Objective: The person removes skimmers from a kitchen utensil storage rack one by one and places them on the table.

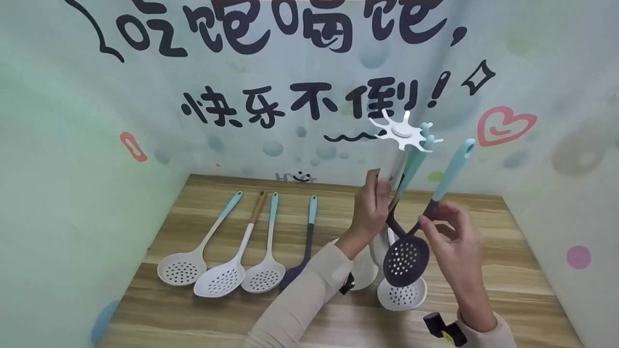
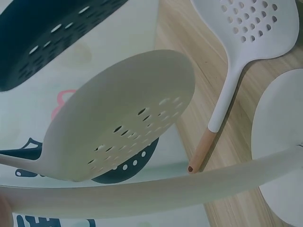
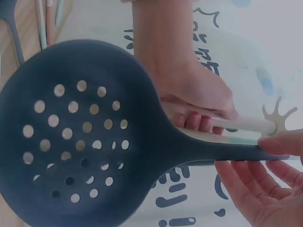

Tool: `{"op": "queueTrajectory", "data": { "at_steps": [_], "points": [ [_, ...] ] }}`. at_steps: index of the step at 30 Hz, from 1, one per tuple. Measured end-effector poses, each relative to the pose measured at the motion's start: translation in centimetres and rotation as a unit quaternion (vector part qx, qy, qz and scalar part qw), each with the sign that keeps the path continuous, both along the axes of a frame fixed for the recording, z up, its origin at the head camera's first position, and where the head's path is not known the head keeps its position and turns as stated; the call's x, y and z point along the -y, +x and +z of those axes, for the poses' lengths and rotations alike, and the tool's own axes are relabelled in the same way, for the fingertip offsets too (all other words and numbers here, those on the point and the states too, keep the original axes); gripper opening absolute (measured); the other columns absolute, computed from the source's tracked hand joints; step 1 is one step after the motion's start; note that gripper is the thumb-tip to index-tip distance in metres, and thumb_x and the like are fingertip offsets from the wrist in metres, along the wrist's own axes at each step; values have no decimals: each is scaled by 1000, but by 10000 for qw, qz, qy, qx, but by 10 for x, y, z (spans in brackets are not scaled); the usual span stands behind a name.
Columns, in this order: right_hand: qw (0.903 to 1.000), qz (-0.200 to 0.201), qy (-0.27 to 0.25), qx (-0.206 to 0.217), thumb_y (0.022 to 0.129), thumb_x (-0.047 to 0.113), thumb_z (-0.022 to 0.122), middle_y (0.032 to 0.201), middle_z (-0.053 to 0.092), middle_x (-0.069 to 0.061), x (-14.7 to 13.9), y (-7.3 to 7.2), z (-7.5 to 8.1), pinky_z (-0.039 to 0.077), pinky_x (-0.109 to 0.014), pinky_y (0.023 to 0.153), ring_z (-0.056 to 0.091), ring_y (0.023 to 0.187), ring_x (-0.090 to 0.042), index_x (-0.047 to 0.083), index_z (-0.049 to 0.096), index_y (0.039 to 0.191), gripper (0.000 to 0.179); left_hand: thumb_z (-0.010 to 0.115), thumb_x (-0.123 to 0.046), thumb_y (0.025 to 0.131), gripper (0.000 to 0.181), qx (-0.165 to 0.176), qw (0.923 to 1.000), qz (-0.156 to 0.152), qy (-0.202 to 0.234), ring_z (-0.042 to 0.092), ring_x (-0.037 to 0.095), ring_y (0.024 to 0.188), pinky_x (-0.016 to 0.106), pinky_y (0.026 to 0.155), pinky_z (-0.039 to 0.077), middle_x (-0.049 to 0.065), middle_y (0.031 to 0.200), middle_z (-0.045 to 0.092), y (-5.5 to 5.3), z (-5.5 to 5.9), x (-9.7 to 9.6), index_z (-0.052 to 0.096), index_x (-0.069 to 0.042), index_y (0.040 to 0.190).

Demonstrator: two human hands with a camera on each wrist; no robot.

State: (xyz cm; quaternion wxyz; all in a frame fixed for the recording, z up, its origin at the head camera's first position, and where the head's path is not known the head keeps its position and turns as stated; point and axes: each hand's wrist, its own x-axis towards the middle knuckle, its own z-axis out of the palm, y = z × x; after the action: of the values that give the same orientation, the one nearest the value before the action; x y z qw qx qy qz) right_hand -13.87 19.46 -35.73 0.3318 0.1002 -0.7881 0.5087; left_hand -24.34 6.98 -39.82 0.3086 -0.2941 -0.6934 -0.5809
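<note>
My left hand (image 1: 368,205) grips the white pole of a utensil stand, below its star-shaped hook top (image 1: 405,131). A dark skimmer (image 1: 407,261) with round holes and a light-blue handle is pinched at its dark neck by the thumb and fingers of my right hand (image 1: 457,241). In the right wrist view its bowl (image 3: 80,127) fills the left side. Other light-blue handles (image 1: 413,164) stand close to the pole near the hooks. A cream skimmer (image 1: 402,296) shows below the dark one; the left wrist view shows its bowl (image 2: 128,99) beside the pole (image 2: 142,194).
On the wooden table (image 1: 338,328), left of the stand's round white base (image 1: 363,271), lie a cream skimmer (image 1: 181,268), a white slotted turner (image 1: 220,281) with a wooden handle, another cream skimmer (image 1: 263,277) and a dark utensil (image 1: 309,241) partly behind my left sleeve. A printed cloth backs the table.
</note>
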Motion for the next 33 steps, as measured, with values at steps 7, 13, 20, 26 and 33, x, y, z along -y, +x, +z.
{"op": "queueTrajectory", "data": {
  "at_steps": [7, 13, 20, 26, 33],
  "points": [
    [9995, -197, -224, 125, 80, -7, 66, 90, 58, 7, -18, -2, 7, 50, -11, 70, 61, 82, -3, -10, 53, 109, 32, 17, -44, 101, 52, -33, 10000, -51, 40, 40, 7, 58, 15, 50, 33, 9, 71, 49, -1, 1, 0, 42, 0, 110],
    [9975, -503, -333, 379, 81, -3, 66, 88, 59, 6, -37, -10, 4, 51, -12, 68, 62, 78, -4, -7, 55, 110, 32, 19, -44, 101, 52, -16, 10000, -61, 7, 42, 9, 60, 16, 53, 35, 10, 71, 48, -1, 2, 1, 42, 1, 111],
    [9919, -865, -323, 867, 82, 2, 68, 86, 59, 11, -57, -23, -7, 50, -9, 66, 60, 78, -2, -1, 58, 111, 30, 19, -44, 101, 52, -50, 9999, -81, 49, 42, 10, 59, 16, 52, 34, 10, 71, 48, -1, 3, 0, 42, 2, 109],
    [9844, -1017, -304, 1402, 82, 5, 69, 83, 59, 15, -71, -38, -22, 48, -9, 65, 59, 74, 1, 3, 59, 113, 32, 19, -44, 100, 52, -8, 9999, -135, 63, 41, 9, 58, 15, 51, 34, 11, 71, 48, 0, 1, -1, 42, 2, 110],
    [9645, -833, -623, 2429, 85, 8, 66, 83, 57, 15, -87, -56, -44, 52, -13, 65, 59, 74, 2, 8, 57, 117, 33, 21, -38, 102, 46, -146, 9998, -80, 77, 49, 18, 61, 17, 54, 36, 14, 72, 50, 1, 1, -1, 43, 2, 110]
  ]
}}
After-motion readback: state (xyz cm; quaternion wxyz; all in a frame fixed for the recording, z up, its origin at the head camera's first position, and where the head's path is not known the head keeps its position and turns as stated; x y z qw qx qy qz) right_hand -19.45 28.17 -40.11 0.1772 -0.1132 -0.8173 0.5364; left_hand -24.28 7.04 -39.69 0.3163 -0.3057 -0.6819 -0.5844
